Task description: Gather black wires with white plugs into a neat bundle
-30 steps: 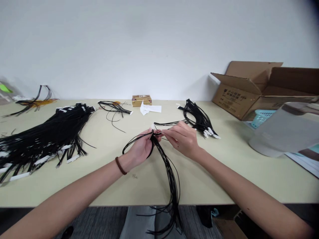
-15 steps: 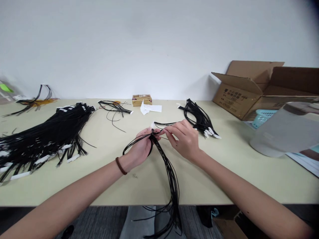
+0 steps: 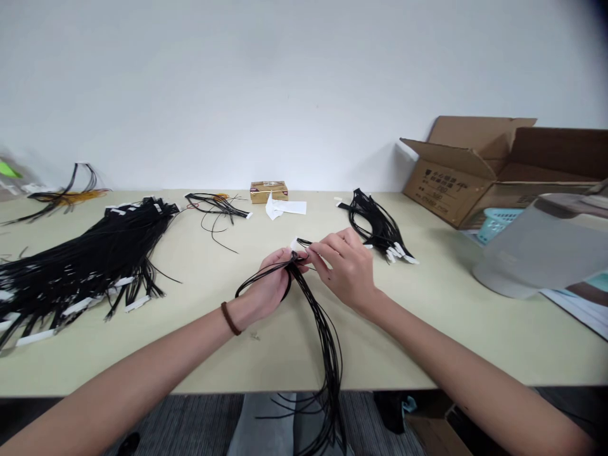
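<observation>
Hands [image 3: 349, 269] both pinching black wires [image 3: 321, 316]; cardboard box [image 3: 434, 206] bears print too small to read.

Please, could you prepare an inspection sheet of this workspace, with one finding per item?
Surface: pale table, tiny bits near its front
Job's things: black wire bundle, white connector
Clutter: crumpled white paper before small gold box
Grips: left grip holds bundle; right grip pinches beside it, exact contact hidden
Cables: large black pile left, smaller black bunch right; held bundle hangs past the front edge
Surroundings: open cardboard box at right, plain wall behind
</observation>
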Motion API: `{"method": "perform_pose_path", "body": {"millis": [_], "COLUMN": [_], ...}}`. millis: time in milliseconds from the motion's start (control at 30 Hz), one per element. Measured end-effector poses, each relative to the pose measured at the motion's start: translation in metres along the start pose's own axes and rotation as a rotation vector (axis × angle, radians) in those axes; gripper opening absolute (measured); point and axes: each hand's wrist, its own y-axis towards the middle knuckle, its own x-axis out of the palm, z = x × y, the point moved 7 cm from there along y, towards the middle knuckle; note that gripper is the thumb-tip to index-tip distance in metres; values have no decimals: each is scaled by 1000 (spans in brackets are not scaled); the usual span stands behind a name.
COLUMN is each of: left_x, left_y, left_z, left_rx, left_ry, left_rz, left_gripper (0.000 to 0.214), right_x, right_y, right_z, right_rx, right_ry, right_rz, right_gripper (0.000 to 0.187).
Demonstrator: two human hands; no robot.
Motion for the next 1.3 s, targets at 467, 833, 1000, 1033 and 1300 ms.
{"method": "perform_pose_path", "body": {"millis": [467, 833, 1000, 1033, 1300], "left_x": [4, 5, 3, 3, 7], "left_y": [-2, -2, -1, -1, -3], "left_z": [-1, -5, -9, -10, -7], "left_rx": [18, -49, -108, -113, -118], "left_ry": [56, 84, 79, 81, 147], "left_rz": [-42, -81, -106, -124, -203], "left_gripper": [13, 12, 13, 12, 17], "right_x": [11, 38, 37, 36, 37], "right_y": [0, -13, -10, -8, -7], "right_z": [10, 17, 22, 23, 35], "right_rx": [72, 286, 351, 352, 409], "right_ry": [157, 519, 593, 607, 730], "right_rz": [-118, -371, -376, -373, -361], "right_gripper": [13, 9, 10, 11, 12]}}
